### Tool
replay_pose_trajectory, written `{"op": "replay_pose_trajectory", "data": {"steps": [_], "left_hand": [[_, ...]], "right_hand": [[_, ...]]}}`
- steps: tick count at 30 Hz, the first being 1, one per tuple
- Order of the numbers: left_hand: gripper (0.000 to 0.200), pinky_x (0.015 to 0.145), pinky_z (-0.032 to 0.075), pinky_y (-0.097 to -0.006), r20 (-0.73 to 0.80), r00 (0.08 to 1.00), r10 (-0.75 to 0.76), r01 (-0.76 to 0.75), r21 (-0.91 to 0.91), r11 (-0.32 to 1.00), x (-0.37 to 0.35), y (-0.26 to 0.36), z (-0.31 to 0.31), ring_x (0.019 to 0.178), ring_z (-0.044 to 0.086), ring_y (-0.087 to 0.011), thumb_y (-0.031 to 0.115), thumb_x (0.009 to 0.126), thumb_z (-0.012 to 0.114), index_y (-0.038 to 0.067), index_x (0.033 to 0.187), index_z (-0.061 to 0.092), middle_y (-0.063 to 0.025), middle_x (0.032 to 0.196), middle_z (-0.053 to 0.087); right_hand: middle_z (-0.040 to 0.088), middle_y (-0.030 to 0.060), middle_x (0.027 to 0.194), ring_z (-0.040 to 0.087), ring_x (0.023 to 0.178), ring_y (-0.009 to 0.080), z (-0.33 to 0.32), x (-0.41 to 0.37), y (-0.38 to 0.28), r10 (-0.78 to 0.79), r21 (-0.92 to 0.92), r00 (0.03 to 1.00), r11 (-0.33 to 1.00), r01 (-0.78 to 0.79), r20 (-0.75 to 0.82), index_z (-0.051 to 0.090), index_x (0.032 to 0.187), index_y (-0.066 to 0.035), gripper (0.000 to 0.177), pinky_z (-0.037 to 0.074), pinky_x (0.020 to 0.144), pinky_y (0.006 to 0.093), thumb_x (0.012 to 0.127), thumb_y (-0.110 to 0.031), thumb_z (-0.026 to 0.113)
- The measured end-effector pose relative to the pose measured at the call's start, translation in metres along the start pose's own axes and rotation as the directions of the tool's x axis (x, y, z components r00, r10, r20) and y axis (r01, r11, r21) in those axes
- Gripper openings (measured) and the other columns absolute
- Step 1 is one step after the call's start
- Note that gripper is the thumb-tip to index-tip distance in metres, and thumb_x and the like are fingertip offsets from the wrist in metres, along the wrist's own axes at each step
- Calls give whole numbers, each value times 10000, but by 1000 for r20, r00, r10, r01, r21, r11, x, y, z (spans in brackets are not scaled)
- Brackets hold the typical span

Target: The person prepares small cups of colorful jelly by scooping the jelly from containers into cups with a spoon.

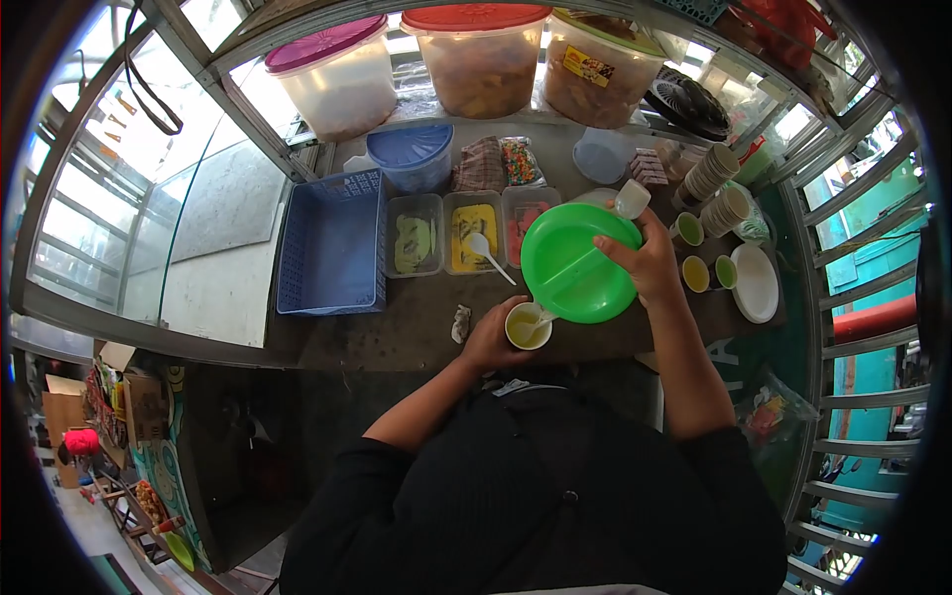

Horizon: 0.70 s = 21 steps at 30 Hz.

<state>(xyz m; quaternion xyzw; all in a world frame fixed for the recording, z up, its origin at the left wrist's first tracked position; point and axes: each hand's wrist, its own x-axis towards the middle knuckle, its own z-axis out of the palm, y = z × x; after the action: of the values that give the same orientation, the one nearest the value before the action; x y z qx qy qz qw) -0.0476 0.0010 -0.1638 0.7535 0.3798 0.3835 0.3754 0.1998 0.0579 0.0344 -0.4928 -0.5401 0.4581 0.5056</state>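
My left hand point(490, 340) is wrapped round a small paper cup point(529, 326) with yellowish contents and something white inside. In my right hand point(645, 256) is a bright green round lid or dish point(578, 264), tilted beside the cup, its lower edge close to the cup's rim. A small clear cup point(632, 199) is at the fingertips of that same hand. Left of the green piece stand tubs with green point(415, 243), yellow point(461, 250) and red point(526, 220) contents; a white spoon point(488, 255) rests on the yellow one.
A blue basket point(330, 297) stands at the left, a blue-lidded tub point(410, 159) behind. At the right are stacked paper cups point(712, 177), several filled cups point(696, 273) and a white plate stack point(756, 285). Large lidded containers point(473, 69) line the shelf above.
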Motion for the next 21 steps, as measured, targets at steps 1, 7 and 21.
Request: {"op": "replay_pose_trajectory", "data": {"steps": [1, 7, 21], "left_hand": [[923, 1040, 457, -463, 8, 1000, 23, -23, 16, 1000, -1, -2, -1, 1229, 572, -381, 293, 669, 883, 40, 1431, 426, -185, 1303, 601], [916, 1086, 423, -461, 92, 996, -11, 6, 54, 998, 0, -4, -2, 1266, 540, -376, 248, 679, 832, 37, 1461, 407, -185, 1343, 568], [839, 1014, 475, -456, 21, 996, -87, 86, 64, 994, -3, -12, 4, 1214, 554, -400, 181, 633, 890, 61, 1346, 464, -176, 1259, 575]], "right_hand": [[663, 84, 1107, 653, 995, 151, -1, 0, 1, -2, 0, 1000, 1000, 2, 10, 592, 1257, -14, 519, 538, 876, 306, 809, -135, 825], [655, 86, 1123, 649, 1003, 153, -5, 2, 1, 5, -9, 1000, 1000, -5, 26, 571, 1291, -21, 532, 538, 879, 308, 833, -129, 818], [660, 70, 1074, 650, 971, 143, -1, 1, 0, -27, -49, 1000, 998, 28, 13, 591, 1233, -14, 503, 539, 858, 299, 804, -144, 820]]}}
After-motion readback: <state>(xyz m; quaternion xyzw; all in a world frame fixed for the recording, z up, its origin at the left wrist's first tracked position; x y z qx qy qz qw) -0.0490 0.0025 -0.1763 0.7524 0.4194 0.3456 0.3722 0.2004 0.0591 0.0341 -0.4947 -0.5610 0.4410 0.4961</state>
